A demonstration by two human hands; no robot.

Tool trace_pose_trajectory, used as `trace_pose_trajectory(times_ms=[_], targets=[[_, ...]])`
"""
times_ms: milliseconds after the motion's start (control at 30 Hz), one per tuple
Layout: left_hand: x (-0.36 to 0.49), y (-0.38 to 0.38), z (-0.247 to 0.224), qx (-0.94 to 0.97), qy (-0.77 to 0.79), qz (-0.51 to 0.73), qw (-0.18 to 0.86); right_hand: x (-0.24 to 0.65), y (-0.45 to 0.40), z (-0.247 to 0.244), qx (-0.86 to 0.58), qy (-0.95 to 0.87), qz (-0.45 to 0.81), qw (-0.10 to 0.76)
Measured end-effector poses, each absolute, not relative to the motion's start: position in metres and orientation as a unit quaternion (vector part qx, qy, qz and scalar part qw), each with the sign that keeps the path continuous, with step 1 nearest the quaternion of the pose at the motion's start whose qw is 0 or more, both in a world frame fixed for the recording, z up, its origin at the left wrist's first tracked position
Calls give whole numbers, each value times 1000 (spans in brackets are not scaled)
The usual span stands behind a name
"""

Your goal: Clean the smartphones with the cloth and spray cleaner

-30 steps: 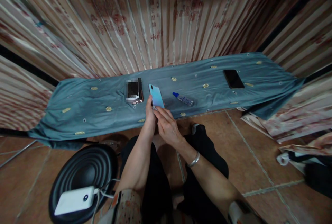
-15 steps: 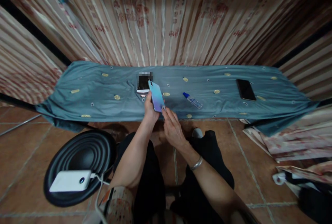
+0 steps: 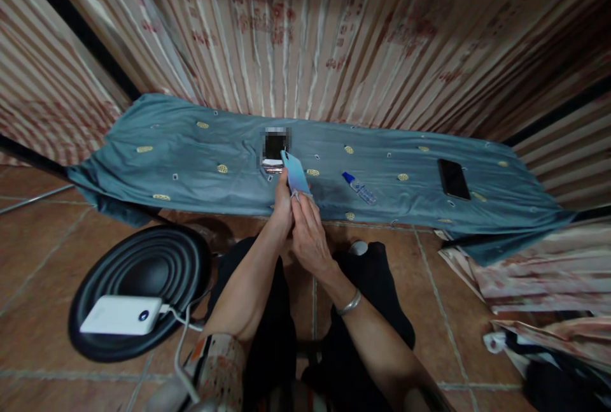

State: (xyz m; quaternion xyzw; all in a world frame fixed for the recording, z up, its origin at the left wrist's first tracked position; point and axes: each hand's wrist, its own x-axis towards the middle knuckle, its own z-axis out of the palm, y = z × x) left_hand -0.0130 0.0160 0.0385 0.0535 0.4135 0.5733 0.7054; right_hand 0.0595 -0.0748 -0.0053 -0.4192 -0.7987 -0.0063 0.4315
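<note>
A light blue and violet phone [image 3: 295, 172] is held back side up in my left hand [image 3: 282, 206], whose fingers wrap its left edge and underside. My right hand [image 3: 309, 232] presses a small pale cloth [image 3: 301, 195] onto the phone's lower end, fingers together. Just beyond the phone, a partly blurred dark and white object [image 3: 274, 148] lies on the teal cloth [image 3: 238, 144]. To the right of my hands rests a clear bottle with a blue cap [image 3: 359, 188]. Farther right is a black phone [image 3: 453, 179], lying flat.
A white power bank [image 3: 121, 315] with a cable sits on a round black ridged stool [image 3: 186, 272] at the lower left. Striped curtains [image 3: 305, 36] hang behind the cloth-covered surface. Dark bars slope at both sides. Fabric [image 3: 563, 342] lies at the lower right.
My right hand and the small cloth have moved across the phone's lower end, covering more of it. The whole view has shifted and tilted slightly.
</note>
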Motion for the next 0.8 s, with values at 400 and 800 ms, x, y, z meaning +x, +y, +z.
trace_pose_trajectory(times_ms=[400,800], targets=[[-19,24,37,65,372,621,686,83,-73,-25,-482,-776,89,398],[-12,16,34,98,355,588,720,91,-58,-22,-523,-720,150,432]])
